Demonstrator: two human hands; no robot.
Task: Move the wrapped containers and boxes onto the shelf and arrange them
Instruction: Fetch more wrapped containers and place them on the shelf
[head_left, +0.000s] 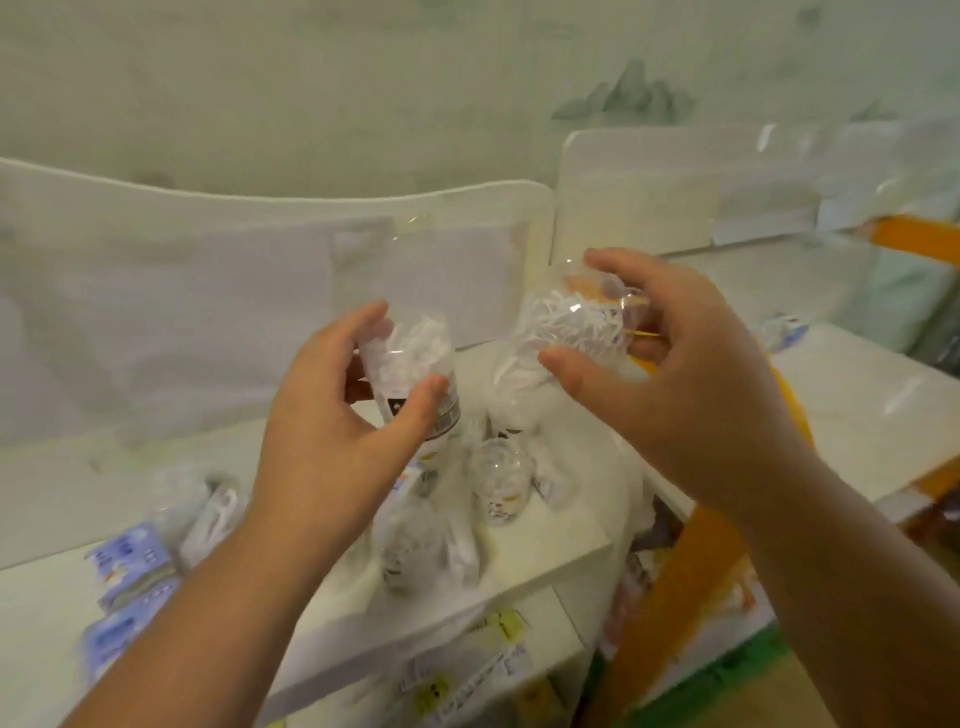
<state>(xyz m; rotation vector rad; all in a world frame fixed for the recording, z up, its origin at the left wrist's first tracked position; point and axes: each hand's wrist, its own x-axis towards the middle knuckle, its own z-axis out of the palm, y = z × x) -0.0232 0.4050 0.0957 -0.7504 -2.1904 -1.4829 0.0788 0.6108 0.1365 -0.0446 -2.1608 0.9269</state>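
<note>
My left hand (332, 410) grips a clear wrapped container (415, 364) full of white picks, held upright above the white shelf (545, 551). My right hand (670, 384) holds a second clear container (566, 322) of white picks, tilted, a little higher and to the right. Below the hands, several more wrapped containers (498, 478) stand or lie on the shelf top. Small blue boxes (135, 566) are stacked at the shelf's left front. The whole frame is motion-blurred.
A white backboard (208, 291) rises behind the shelf. A second white shelf (857, 415) stands to the right with orange posts (691, 582) between them. Packaged goods with yellow labels (467, 670) sit on the lower level.
</note>
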